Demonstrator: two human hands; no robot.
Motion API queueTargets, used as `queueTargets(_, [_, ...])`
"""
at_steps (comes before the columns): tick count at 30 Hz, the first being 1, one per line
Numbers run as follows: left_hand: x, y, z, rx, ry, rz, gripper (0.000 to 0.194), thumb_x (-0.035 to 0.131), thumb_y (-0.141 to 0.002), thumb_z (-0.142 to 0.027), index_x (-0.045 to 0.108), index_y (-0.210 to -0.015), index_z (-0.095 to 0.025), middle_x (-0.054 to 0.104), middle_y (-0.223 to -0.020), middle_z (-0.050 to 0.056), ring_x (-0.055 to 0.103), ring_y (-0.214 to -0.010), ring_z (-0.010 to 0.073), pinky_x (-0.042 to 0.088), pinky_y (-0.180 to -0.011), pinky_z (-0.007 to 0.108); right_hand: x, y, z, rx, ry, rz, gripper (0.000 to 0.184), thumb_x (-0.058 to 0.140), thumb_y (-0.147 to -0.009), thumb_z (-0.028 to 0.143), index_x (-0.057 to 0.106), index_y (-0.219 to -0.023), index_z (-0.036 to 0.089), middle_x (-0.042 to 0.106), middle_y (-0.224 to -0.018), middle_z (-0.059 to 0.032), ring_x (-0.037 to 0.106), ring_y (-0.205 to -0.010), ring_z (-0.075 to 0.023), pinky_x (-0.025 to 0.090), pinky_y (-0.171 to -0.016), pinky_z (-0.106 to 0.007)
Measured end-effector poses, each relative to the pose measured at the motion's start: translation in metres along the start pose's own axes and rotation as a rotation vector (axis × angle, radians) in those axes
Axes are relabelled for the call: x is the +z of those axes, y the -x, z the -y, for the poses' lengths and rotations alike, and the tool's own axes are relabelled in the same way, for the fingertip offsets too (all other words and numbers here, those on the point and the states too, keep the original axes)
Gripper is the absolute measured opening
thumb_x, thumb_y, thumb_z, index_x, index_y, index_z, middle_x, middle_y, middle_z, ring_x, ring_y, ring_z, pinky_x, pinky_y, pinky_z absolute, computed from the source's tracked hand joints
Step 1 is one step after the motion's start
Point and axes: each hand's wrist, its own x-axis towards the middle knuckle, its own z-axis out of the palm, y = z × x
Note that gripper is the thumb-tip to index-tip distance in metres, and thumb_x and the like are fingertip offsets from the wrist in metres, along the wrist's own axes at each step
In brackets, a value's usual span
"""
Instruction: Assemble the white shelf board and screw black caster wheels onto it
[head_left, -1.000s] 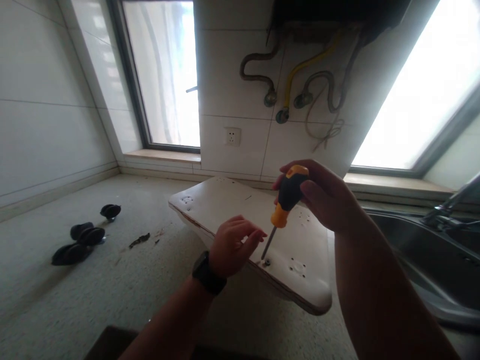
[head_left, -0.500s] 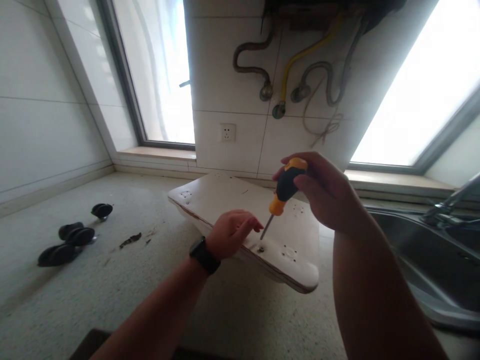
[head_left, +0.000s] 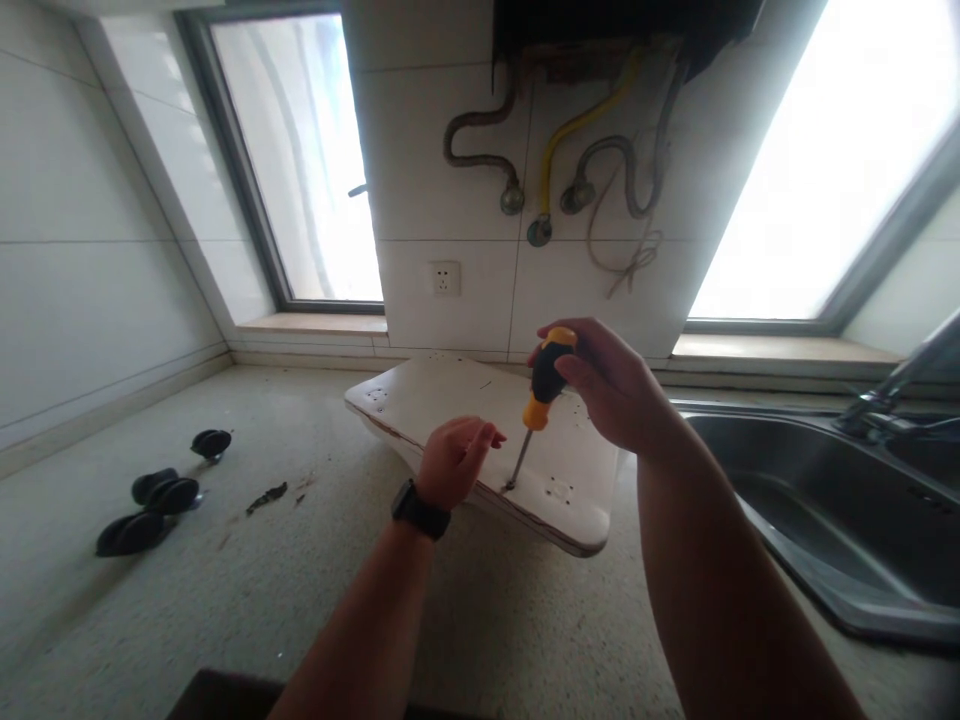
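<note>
A white board [head_left: 420, 405] with rounded corners and small groups of holes lies raised on the counter. My right hand [head_left: 604, 385] is wrapped around the yellow and black handle of a screwdriver [head_left: 551, 375]. Its shaft slants down to a small dark screw [head_left: 511, 486] near the board's front edge, and the tip appears to touch it. Beside the shaft, my left hand [head_left: 457, 460], with a black watch [head_left: 421, 512] at the wrist, rests on the board's front edge. Its fingers are curled together; whether anything is between them is hidden.
Several black caster wheels [head_left: 172, 495] stand on the speckled counter [head_left: 300, 590] at the left, near dark debris [head_left: 268, 497]. A steel sink [head_left: 795, 510] with a faucet [head_left: 874, 405] is at the right. Hoses [head_left: 480, 160] and a socket [head_left: 445, 278] are on the wall behind.
The screwdriver has become more upright, its tip now down on the screw. My right hand has shifted left with it. The whole view has shifted slightly.
</note>
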Motion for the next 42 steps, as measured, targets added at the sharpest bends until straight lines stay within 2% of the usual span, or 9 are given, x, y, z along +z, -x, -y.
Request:
queueTargets(5, [0.002, 0.006, -0.001, 0.090, -0.065, 0.041, 0.040, 0.041, -0.108, -0.037, 0.069, -0.088, -0.017, 0.069, -0.085, 0.006, 0.061, -0.084, 0.0187, 0.045, -0.079, 0.033, -0.001, -0.001, -0.005, 0.010, -0.002, 0.015, 0.031, 0.061, -0.099, 0.041, 0.057, -0.121, 0.021, 0.067, -0.100, -0.0054, 0.065, -0.088, -0.0159, 0.055, -0.078, -0.031])
queueTargets(10, [0.006, 0.012, -0.003, 0.133, -0.084, 0.032, 0.031, 0.044, -0.107, -0.030, 0.067, -0.090, -0.019, 0.069, -0.085, 0.004, 0.059, -0.083, 0.0188, 0.043, -0.078, 0.033, -0.003, -0.001, -0.009, 0.029, -0.072, 0.000, 0.028, 0.060, -0.100, 0.038, 0.056, -0.122, 0.020, 0.070, -0.103, -0.0066, 0.067, -0.090, -0.0157, 0.056, -0.080, -0.030])
queueTargets(21, [0.005, 0.014, -0.004, 0.131, -0.036, 0.021, 0.031, 0.043, -0.107, -0.027, 0.068, -0.091, -0.019, 0.069, -0.087, 0.004, 0.058, -0.084, 0.0189, 0.042, -0.080, 0.034, -0.002, -0.002, -0.012, -0.002, -0.082, -0.055, 0.030, 0.060, -0.100, 0.039, 0.058, -0.123, 0.019, 0.069, -0.102, -0.0065, 0.066, -0.087, -0.0151, 0.055, -0.076, -0.029])
queueTargets(28, [0.007, 0.015, -0.006, 0.136, -0.084, 0.022, 0.031, 0.043, -0.107, -0.028, 0.066, -0.089, -0.019, 0.068, -0.084, 0.004, 0.057, -0.082, 0.0190, 0.041, -0.078, 0.034, 0.004, -0.005, -0.015, 0.028, -0.111, -0.023, 0.030, 0.063, -0.099, 0.039, 0.058, -0.120, 0.019, 0.069, -0.101, -0.0059, 0.066, -0.088, -0.0144, 0.056, -0.077, -0.028])
queueTargets(35, [0.008, 0.015, -0.006, 0.150, -0.092, 0.027, 0.029, 0.044, -0.107, -0.026, 0.066, -0.088, -0.019, 0.068, -0.084, 0.003, 0.057, -0.080, 0.0183, 0.042, -0.080, 0.035, 0.003, -0.004, -0.002, 0.049, -0.190, 0.080, 0.029, 0.061, -0.101, 0.034, 0.059, -0.125, 0.018, 0.071, -0.101, -0.0062, 0.068, -0.088, -0.0121, 0.056, -0.077, -0.024])
queueTargets(42, [0.007, 0.015, -0.007, 0.156, -0.095, 0.022, 0.026, 0.046, -0.106, -0.026, 0.067, -0.092, -0.019, 0.071, -0.088, 0.003, 0.058, -0.083, 0.0183, 0.043, -0.082, 0.035, -0.003, 0.000, 0.002, 0.067, -0.237, 0.175, 0.034, 0.054, -0.104, 0.029, 0.056, -0.137, 0.021, 0.069, -0.109, -0.0075, 0.067, -0.094, -0.0149, 0.056, -0.082, -0.030])
